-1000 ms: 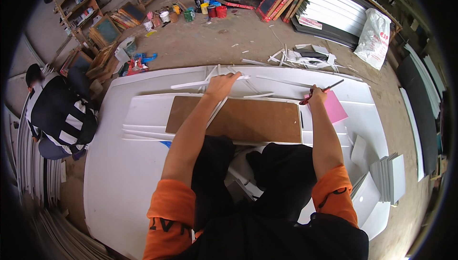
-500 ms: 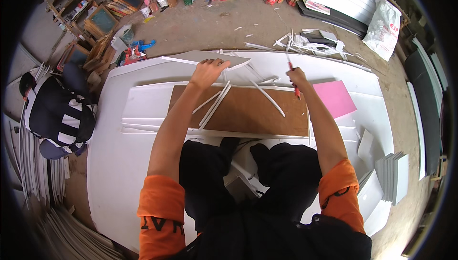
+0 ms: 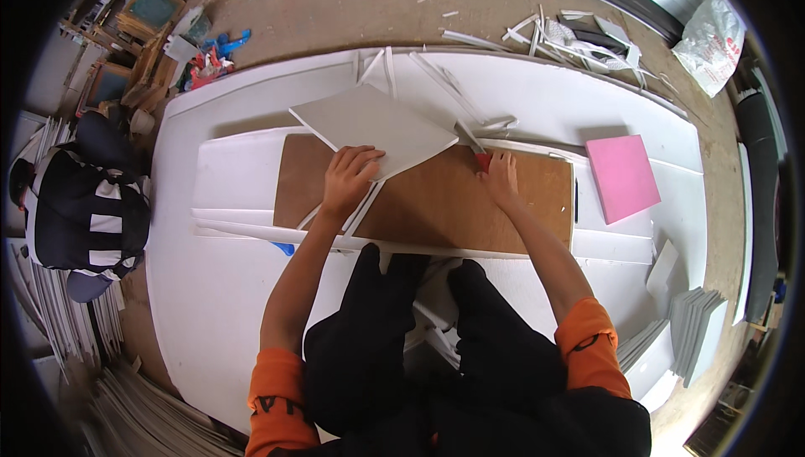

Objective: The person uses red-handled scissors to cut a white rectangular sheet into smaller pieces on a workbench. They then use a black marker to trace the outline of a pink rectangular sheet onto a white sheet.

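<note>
Left hand: the left hand (image 3: 350,179) pinches the near edge of a pale grey panel, fingers lying on its upper face.
Right hand: the right hand (image 3: 501,179) is curled round a red-handled cutter (image 3: 483,162).
Co-worker: a person (image 3: 88,214) in black and white crouches at far left, beside long pale strips (image 3: 80,323).
Frames: wooden frames (image 3: 151,8) lean together beyond that person.
White sheet: a large white sheet (image 3: 201,331) lies under the work.
Panel: the grey panel (image 3: 377,126) is angled cornerwise above the brown board; whether it touches the board, I cannot tell.
Brown board: the brown board (image 3: 470,218) lies lengthwise before the knees, narrow white strips (image 3: 364,209) on it near the left hand.
Cutter: its blade points away and leftward, just beside the panel's right corner.
Offcuts: tangled scraps (image 3: 579,42) lie on the floor beyond the sheet.
Pink block: a square pink block (image 3: 623,178) sits right of the board.
Stack: grey pieces (image 3: 698,335) stand leaning together at right.
Sack: a white sack (image 3: 711,42) stands at far right.
</note>
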A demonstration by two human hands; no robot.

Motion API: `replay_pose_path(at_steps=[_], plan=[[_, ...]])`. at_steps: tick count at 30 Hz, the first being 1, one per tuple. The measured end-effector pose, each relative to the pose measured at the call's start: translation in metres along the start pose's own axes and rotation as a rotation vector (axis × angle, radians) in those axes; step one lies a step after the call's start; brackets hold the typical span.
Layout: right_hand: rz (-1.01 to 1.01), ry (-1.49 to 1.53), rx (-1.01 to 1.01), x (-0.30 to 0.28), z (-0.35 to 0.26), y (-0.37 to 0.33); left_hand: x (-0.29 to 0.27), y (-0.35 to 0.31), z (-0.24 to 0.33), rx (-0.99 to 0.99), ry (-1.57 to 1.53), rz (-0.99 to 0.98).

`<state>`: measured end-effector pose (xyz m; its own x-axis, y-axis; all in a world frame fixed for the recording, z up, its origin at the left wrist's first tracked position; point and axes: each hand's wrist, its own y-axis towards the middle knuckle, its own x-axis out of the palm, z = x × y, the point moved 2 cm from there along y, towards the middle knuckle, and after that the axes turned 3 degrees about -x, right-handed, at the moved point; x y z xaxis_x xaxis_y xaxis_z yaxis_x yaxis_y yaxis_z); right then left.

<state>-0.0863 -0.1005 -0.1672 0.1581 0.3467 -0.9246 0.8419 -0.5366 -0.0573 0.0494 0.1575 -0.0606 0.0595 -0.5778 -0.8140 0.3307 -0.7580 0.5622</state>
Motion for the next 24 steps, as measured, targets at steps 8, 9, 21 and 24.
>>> replay_pose_path(at_steps=[8, 9, 21, 24], plan=[[-0.130, 0.638, 0.200, -0.032, -0.010, 0.021, -0.021, -0.011, 0.013, 0.036, -0.098, 0.108], [-0.235, 0.896, 0.252, -0.054, -0.027, 0.019, -0.030, -0.007, 0.014, 0.063, -0.089, 0.137], [0.021, 1.041, 0.211, -0.257, -0.078, -0.090, -0.140, 0.064, 0.085, 0.132, -0.327, 0.500], [0.249, 1.131, 0.221, -0.291, -0.070, -0.129, -0.134, 0.087, 0.103, -0.213, -0.817, 0.502]])
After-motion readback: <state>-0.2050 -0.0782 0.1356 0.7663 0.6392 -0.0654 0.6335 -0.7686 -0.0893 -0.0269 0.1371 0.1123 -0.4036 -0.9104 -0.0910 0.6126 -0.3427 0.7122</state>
